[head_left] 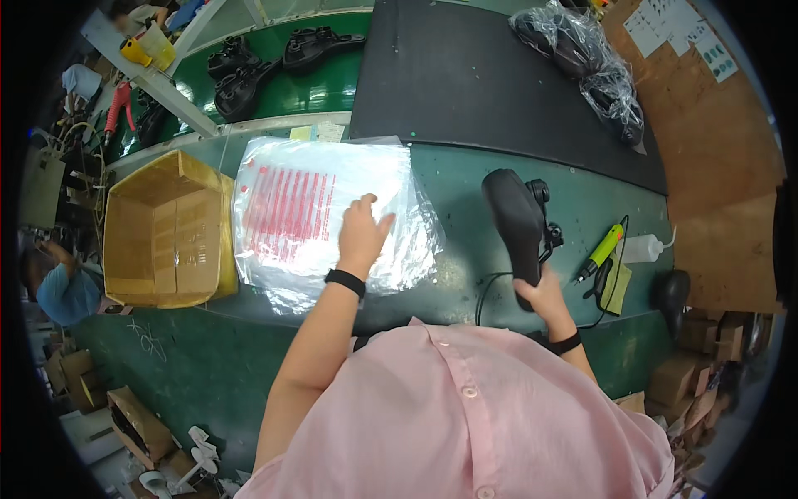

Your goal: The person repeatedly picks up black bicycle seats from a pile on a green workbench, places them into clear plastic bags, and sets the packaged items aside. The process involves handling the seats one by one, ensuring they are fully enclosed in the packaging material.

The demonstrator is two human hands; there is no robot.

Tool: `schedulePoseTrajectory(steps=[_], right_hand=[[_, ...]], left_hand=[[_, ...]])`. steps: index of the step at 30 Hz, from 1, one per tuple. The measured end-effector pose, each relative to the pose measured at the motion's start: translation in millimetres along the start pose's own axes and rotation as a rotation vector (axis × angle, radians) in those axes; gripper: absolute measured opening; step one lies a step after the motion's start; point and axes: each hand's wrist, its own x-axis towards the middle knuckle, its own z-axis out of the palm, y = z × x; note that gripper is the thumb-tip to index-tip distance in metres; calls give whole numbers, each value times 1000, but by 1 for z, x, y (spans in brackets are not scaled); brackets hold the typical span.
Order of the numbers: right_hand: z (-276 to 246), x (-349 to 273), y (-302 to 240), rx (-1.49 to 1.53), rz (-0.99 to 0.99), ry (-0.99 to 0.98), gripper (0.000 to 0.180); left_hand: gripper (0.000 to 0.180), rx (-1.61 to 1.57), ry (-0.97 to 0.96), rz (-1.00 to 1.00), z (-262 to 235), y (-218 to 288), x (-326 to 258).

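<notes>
My right hand (pixel 544 298) grips a black bicycle saddle (pixel 513 212) by its narrow nose, the wide end pointing away from me. Black clamp parts (pixel 543 196) show along the saddle's right side. Over a stack of clear plastic bags (pixel 287 204) with red printing, my left hand (pixel 362 234) is spread, thumb apart from the fingers. It is above or lightly touching the top bag; which of the two I cannot tell. Nothing shows in that hand.
An open cardboard box (pixel 170 241) stands left of the bags. At right lie a green-and-black hand tool (pixel 600 251), a white squeeze bottle (pixel 642 249) and another saddle (pixel 672 293). A black mat (pixel 465 75) carries plastic-wrapped saddles (pixel 611 96). More saddles (pixel 241 87) rest on the green conveyor.
</notes>
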Motion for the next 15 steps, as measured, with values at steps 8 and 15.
schedulePoseTrajectory(steps=[8,15], right_hand=[[18,25,55,-413,13,84,72],[49,33,69,20,42,-36,83]], left_hand=[[65,271,136,43,51,-40,-42],[40,-41,130,-67,45,-61,-31]])
